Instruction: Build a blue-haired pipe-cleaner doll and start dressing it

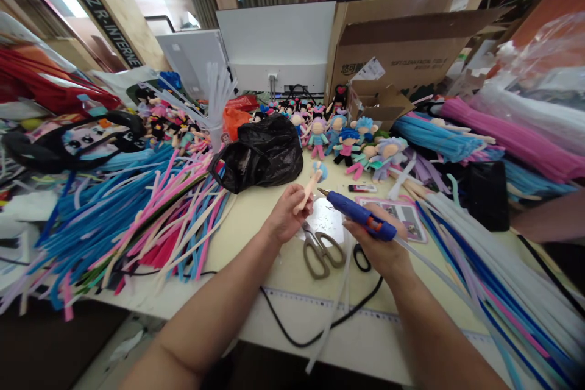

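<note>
My left hand (287, 214) is closed around a small peach-coloured doll body with a blue tuft on top (311, 181), held upright over the table. My right hand (382, 245) grips a blue glue gun (360, 214) whose nozzle points left, close to the doll. A white glue stick sticks out behind the gun. Grey-handled scissors (322, 251) lie on the pale table (256, 244) just below and between my hands.
Piles of blue, pink and white pipe cleaners (137, 213) cover the left; more lie on the right (484, 268). A black plastic bag (262, 152), a row of finished dolls (347, 140) and an open cardboard box (402, 42) stand behind. A black cord (320, 329) crosses the front edge.
</note>
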Demonstrator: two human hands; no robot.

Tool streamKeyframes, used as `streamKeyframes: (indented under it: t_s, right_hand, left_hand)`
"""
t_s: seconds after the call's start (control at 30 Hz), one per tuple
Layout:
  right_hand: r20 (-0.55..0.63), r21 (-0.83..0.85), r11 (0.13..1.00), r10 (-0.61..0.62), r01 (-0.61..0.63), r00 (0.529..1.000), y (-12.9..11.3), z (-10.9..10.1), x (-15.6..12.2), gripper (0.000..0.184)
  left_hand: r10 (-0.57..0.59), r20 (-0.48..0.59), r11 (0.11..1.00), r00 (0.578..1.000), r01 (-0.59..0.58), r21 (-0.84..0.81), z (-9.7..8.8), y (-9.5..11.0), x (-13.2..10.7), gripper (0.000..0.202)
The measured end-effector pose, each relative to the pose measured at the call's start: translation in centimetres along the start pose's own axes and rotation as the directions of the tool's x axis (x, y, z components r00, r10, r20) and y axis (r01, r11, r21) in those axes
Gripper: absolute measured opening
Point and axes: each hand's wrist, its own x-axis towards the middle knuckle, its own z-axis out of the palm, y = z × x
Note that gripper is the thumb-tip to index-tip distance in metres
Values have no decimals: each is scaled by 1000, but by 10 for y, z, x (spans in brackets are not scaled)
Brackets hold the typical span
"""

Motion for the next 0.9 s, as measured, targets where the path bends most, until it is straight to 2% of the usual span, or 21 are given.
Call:
streamKeyframes:
  t_s: [0.13, 0.23, 0.33, 0.47, 0.67, 0.9]
  right_hand:
    - [-4, -43, 999, 29, -29, 1000, 2, -1, 2, 30]
    - [7, -76, 997, 31, -31, 999, 2, -1, 3, 28]
    - [42, -96, 995, 24, -20, 999, 2, 1, 3, 25]
    - [59, -113, 994, 11, -4, 998, 1, 2, 3, 24]
    - [50, -109, 994, 21, -15, 999, -1, 3, 3, 27]
    - [28, -127, 992, 32, -29, 999, 1, 4, 3, 28]
  left_hand:
    - [-44, -7, 996, 999, 44, 81, -2, 1, 1, 31]
    - [-59, -73, 982, 996, 71, 176, -1, -1, 2, 27]
    - [13, -123, 949, 992, 27, 314, 1, -5, 2, 22]
    - [144, -112, 896, 983, -81, 437, -1, -11, 4, 16]
    - [214, -131, 828, 968, -108, 551, -5, -10, 4, 24]
    - [283, -53, 730, 958, -180, 659, -5, -14, 2, 21]
